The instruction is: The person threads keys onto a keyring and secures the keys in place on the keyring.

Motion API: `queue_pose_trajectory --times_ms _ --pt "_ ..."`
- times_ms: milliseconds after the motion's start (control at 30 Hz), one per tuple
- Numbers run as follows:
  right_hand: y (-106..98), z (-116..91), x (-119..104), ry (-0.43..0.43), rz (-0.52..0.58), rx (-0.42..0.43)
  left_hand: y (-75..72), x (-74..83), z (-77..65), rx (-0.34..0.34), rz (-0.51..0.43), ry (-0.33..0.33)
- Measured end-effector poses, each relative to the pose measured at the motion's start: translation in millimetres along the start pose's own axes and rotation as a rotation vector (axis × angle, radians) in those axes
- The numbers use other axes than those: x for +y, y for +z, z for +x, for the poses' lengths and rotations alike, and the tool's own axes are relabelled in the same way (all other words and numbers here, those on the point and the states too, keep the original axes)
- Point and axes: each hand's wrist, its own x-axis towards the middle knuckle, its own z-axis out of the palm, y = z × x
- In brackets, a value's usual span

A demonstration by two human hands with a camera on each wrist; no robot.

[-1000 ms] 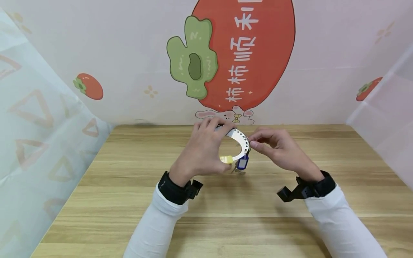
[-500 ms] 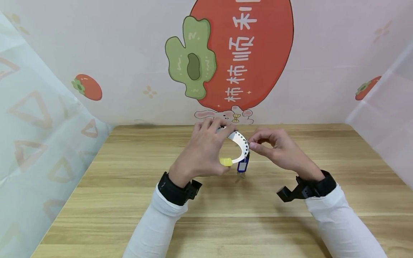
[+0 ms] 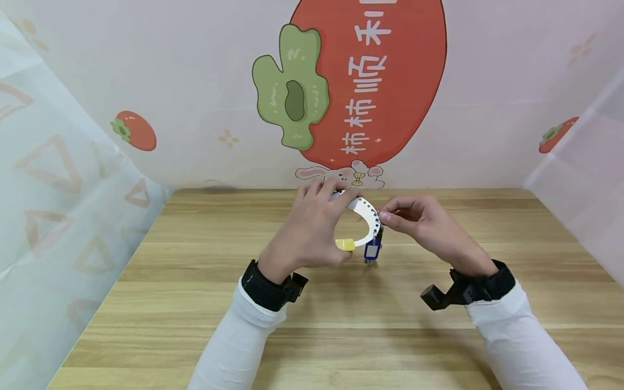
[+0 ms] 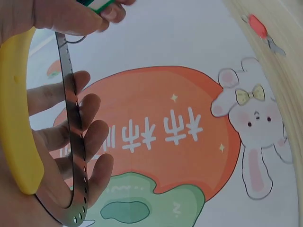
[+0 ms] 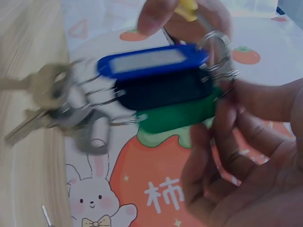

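My left hand point(image 3: 309, 230) grips a flat metal key loop point(image 3: 373, 218) with a row of holes along its edge and a yellow handle point(image 3: 345, 245). From the loop's right side hangs a blue key tag point(image 5: 151, 61). Beside it in the right wrist view are a dark key tag point(image 5: 163, 92) and a green key tag point(image 5: 177, 113). Metal keys point(image 5: 85, 109), blurred, dangle from the tags. At the loop's right edge, thumb and fingertips of my right hand point(image 3: 421, 225) pinch the small wire ring of the green tag.
A red key tag point(image 4: 258, 26) with a key lies on the wooden table point(image 3: 365, 336), beyond the held loop. A printed backdrop point(image 3: 195, 81) stands along the table's back edge, with white sheets on both sides.
Both hands and the loop have shifted slightly right. The hanging blue tag and its keys have swung, and the keys now hang more directly under the tag.
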Motion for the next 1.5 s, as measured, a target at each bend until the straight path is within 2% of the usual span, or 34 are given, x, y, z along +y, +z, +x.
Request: queue_pose_trajectory --times_ms 200,467,667,900,1067,1267,1367,1500 --pt "3.0 4.4 9.5 -0.186 0.119 0.000 -3.3 -2.9 -1.5 0.049 -0.098 -0.011" --pt "10.8 11.6 19.2 -0.419 0.143 0.059 -5.6 -3.2 -2.4 0.067 -0.161 -0.018" --pt "15.4 13.7 22.4 -0.504 0.153 0.105 -6.1 -3.8 -1.8 0.070 -0.182 0.002" --pt "15.8 13.9 19.7 -0.597 0.151 0.118 -8.4 -3.7 -2.2 0.057 -0.184 0.025" --pt "12.6 11.5 16.8 -0.571 0.136 0.108 -8.1 -2.5 -2.2 0.050 -0.158 0.048" --pt "8.0 7.4 11.6 -0.398 0.083 0.070 -6.5 -2.0 -3.3 0.067 -0.120 0.094" --pt "6.7 5.5 10.1 -0.340 0.114 0.028 -5.6 -1.3 -3.0 0.083 -0.122 0.106" --pt "6.4 4.9 10.7 -0.330 0.173 -0.019 -5.4 0.6 -1.8 0.101 -0.131 0.103"
